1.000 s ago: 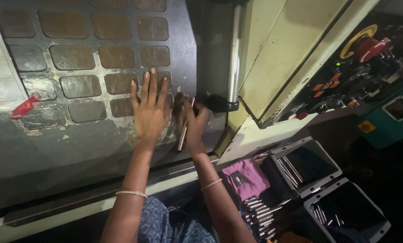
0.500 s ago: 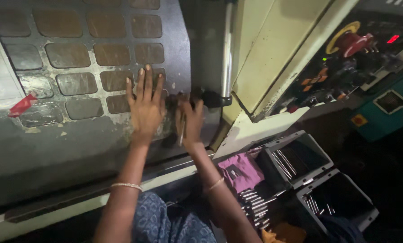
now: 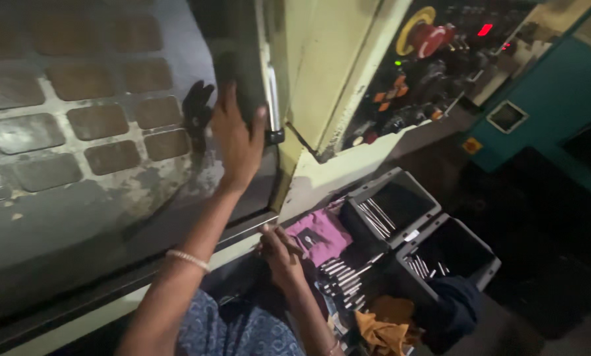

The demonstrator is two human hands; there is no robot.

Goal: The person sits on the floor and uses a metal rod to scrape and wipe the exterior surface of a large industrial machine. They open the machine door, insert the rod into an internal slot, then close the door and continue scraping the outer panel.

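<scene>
My left hand is raised and lies flat against the dark metal sliding door of a machine, just left of its vertical silver handle; the thumb is close to the handle. A dark hand-shaped smear marks the door beside it. My right hand is low, below the door's bottom rail, with fingers curled. It hovers beside a purple cloth and a pile of thin metal rods. Whether it holds anything is hidden.
Right of the door is a cream frame and a control panel with a red round button and lit indicators. Two grey bins hold metal rods. An orange cloth, a dark blue cloth and a teal cabinet are nearby.
The door has slid right with my left hand on it. My right hand has left the door and dropped down beside the purple cloth and rods. The view shifted right.
</scene>
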